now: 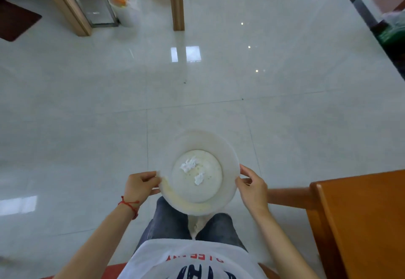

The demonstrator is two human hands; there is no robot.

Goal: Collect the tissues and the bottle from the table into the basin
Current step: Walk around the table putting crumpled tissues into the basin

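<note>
A round, translucent white basin (228, 158) is held in front of my knees, above the tiled floor. My left hand (140, 185) grips its left rim and my right hand (252, 188) grips its right rim. Two crumpled white tissues lie on the basin's bottom: one (188, 164) toward the far left, one (199, 179) nearer the middle. A yellowish stain runs along the basin's near rim. No bottle is in view.
An orange wooden table (363, 219) stands at the right, its corner close to my right forearm. Far ahead are a white bin with a bag (125, 5), a wooden table leg (177, 0) and a door frame (65, 2). Glossy white floor tiles lie between.
</note>
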